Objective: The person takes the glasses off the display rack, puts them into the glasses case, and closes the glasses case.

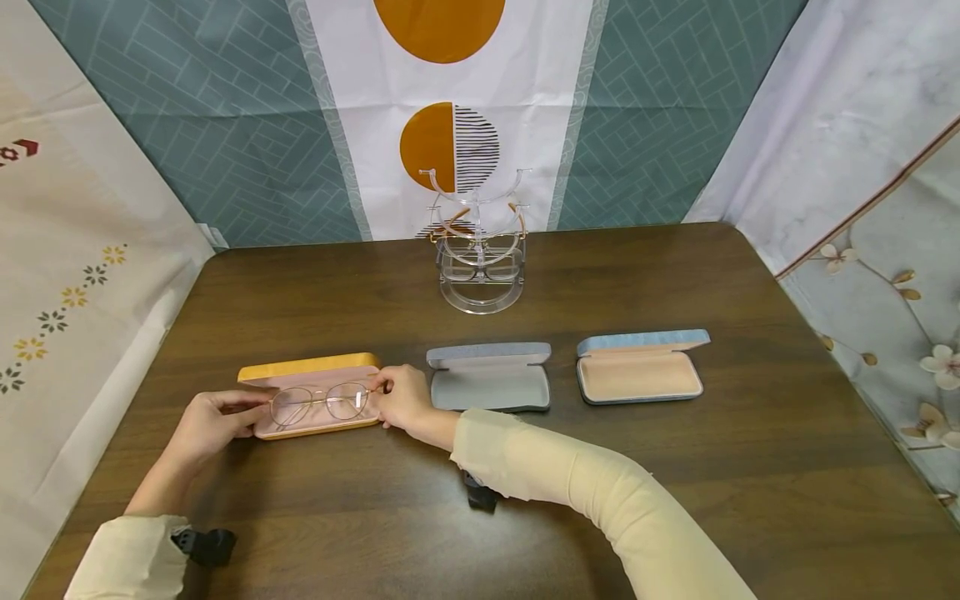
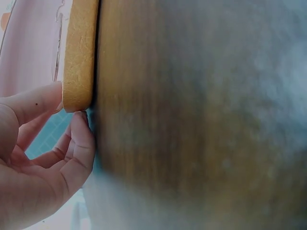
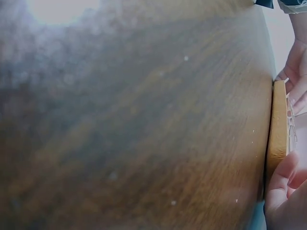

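Note:
A pair of thin metal-framed eyeglasses [image 1: 320, 403] lies over the pink inside of an open yellow glasses case [image 1: 311, 364]. My left hand [image 1: 213, 425] pinches the left end of the eyeglasses, right at the case's edge. At the opposite end, my right hand [image 1: 405, 398] pinches the frame between thumb and fingers. In the left wrist view, the left thumb [image 2: 41, 99] overlaps the case's corner, with the other fingers bent beside its outer wall. The right wrist view has the right thumb [image 3: 287, 167] against the case's near end; the fingertips behind it are partly hidden.
An open grey case [image 1: 491, 388] stands just right of the right hand, and an open blue case [image 1: 640, 375] farther right. Behind them, a clear display stand [image 1: 480, 296] holds more eyeglasses. Patterned cloth [image 1: 247, 167] hangs beyond the wooden table [image 1: 675, 475].

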The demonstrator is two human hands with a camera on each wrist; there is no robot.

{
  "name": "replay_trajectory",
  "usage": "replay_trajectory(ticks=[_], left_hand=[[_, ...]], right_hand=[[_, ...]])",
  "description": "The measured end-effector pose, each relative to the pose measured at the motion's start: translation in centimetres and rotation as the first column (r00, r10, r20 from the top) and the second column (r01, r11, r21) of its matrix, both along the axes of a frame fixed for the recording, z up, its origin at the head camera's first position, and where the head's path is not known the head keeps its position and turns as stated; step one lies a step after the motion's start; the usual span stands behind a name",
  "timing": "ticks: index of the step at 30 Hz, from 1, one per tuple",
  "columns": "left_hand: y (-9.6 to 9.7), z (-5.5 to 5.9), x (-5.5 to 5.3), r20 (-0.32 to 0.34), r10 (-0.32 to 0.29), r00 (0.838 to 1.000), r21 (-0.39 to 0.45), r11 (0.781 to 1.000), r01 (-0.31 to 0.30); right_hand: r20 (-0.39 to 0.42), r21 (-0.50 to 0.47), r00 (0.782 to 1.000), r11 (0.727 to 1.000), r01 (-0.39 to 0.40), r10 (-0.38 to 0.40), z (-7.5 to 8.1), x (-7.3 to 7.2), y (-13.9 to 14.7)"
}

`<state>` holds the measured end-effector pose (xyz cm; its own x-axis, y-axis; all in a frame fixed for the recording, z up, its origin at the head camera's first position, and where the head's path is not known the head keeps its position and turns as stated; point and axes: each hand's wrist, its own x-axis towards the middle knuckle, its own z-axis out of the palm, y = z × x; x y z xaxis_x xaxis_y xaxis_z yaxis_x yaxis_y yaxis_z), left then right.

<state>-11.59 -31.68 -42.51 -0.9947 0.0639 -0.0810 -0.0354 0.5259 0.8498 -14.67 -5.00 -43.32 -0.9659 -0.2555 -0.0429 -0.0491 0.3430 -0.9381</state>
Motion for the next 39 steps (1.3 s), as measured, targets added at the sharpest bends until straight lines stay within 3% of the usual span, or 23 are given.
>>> replay_trajectory(ticks=[13, 22, 27, 33, 39], left_hand=[[0.2, 0.2, 0.0, 0.010, -0.010, 1.000, 0.007, 1.000, 0.010], [0.0, 1.0, 0.7, -0.010, 0.033, 0.999, 0.019, 0.999, -0.032], [-0.4, 1.6, 1.1, -0.018, 0.053, 0.998, -0.004, 0.999, -0.053], [-0.9, 2.7, 1.2, 0.033, 0.033, 0.999, -0.059, 0.998, -0.031], [-1.0, 3.1, 0.9, 0.070, -0.008, 0.997, -0.034, 0.999, 0.010]], right_hand=[[0.087, -0.040, 0.996, 0.999, -0.019, 0.022, 0.4, 0.1, 0.3], [0.073, -0.017, 0.997, 1.000, 0.016, -0.015, 1.0, 0.9, 0.6], [0.021, 0.056, 0.999, 0.997, 0.047, -0.048, 1.1, 1.2, 0.8], [0.032, 0.043, 0.998, 0.998, 0.056, -0.057, 1.2, 1.3, 0.7], [0.061, 0.000, 0.996, 0.998, 0.064, -0.064, 1.4, 0.8, 0.7]])
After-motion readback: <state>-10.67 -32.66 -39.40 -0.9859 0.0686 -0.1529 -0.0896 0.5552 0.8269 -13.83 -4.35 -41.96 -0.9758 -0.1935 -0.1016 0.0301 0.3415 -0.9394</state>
